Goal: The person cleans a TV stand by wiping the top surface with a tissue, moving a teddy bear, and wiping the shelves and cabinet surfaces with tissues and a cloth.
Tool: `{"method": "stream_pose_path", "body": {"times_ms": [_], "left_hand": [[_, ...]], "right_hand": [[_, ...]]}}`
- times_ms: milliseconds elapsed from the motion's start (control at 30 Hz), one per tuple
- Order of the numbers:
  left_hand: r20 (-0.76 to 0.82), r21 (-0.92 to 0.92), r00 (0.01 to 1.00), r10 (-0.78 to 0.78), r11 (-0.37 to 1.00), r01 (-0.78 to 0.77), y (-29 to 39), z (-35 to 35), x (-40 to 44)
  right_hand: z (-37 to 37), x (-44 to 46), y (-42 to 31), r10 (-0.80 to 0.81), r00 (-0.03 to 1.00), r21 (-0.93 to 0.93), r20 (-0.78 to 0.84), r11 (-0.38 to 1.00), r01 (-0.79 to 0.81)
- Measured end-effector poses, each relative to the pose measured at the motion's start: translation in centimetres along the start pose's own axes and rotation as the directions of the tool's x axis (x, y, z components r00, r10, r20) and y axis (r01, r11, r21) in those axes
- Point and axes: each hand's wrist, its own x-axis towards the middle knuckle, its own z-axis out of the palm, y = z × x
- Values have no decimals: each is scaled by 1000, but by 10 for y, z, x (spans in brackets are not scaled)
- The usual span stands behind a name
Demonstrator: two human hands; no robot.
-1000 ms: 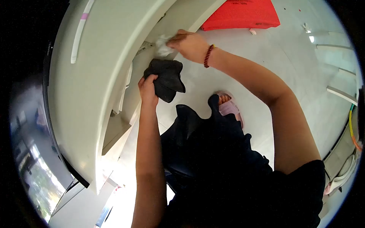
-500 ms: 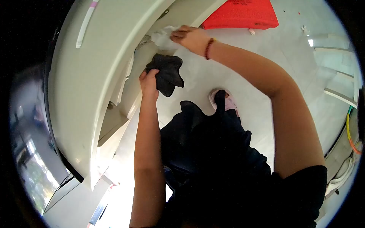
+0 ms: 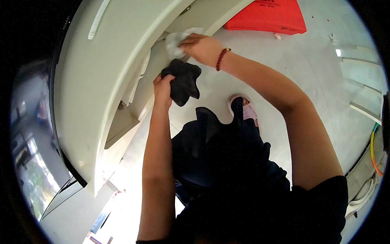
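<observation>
My left hand is closed on the edge of a dark grey cloth, thumb on top. The cloth hangs with wavy edges in front of the desk's open underside. Just above it, my right hand has its fingers closed on a crumpled white sheet. Whether that sheet is tissue or thin plastic, I cannot tell. It lies by the drawer or shelf opening under the desk, and my fingers partly hide it. A dark red beaded bracelet circles my right wrist.
The pale desk curves along the left, with a dark monitor beyond it and a white strip on top. A red bag stands on the floor ahead. A pink slipper shows below; white rails are at right.
The view has shifted slightly. My right hand has moved a little over the white sheet, which now looks more spread out. My left hand still holds the dark cloth.
</observation>
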Motion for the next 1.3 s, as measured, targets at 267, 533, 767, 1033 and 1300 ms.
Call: {"method": "stream_pose_path", "body": {"times_ms": [267, 533, 767, 1033, 1300], "left_hand": [[-2, -38, 997, -74, 997, 74, -17, -36, -25], [-174, -299, 956, -236, 938, 177, -37, -93, -36], [-166, -352, 961, -221, 924, 152, -47, -111, -34], [-148, -385, 968, -203, 913, 133, -38, -109, -45], [-122, -415, 969, -216, 898, 148, -33, -100, -48]], "right_hand": [[5, 50, 9, 283, 948, -214, 147, 944, -249], [47, 54, -126, -76, 987, 137, 138, 989, 57], [29, 52, -32, 5, 999, -45, -49, 999, -7], [76, 48, -119, -185, 979, 44, -82, 981, 189], [29, 77, -83, 174, 936, -98, 305, 984, -151]]}}
